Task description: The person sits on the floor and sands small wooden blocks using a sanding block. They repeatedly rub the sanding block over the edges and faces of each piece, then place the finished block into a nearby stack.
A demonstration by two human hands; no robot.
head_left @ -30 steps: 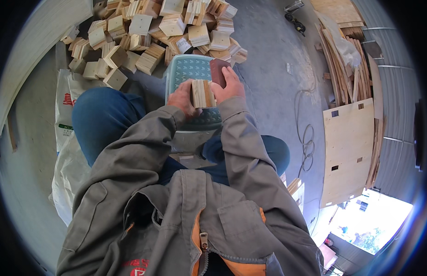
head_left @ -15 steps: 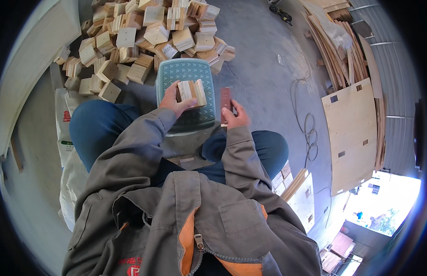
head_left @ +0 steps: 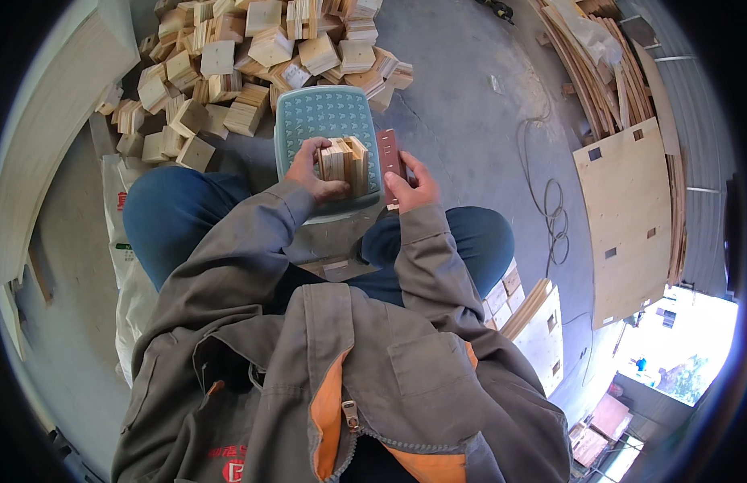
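My left hand (head_left: 309, 171) grips a small stack of plywood pieces (head_left: 338, 161), fingers at its far left side and thumb along the near side. The stack rests on or just above a pale green plastic stool (head_left: 321, 101) with a studded top; I cannot tell which. Just right of the stool, my right hand (head_left: 414, 185) is closed on a flat reddish-brown bar (head_left: 388, 153) with a row of short pale marks along it. The bar stands close to the stack, with a gap between them.
Beyond the stool, a large heap of plywood blocks (head_left: 269, 48) lies on the floor. At right are a looped cable (head_left: 557, 221), a plywood panel (head_left: 627, 217) with square holes and leaning boards (head_left: 587, 80). A white sack (head_left: 125, 266) lies by my left knee.
The stack in my left hand has turned and shifted slightly right. My right hand has tilted the reddish-brown bar and brought it closer to the stool. The view has shifted a little.
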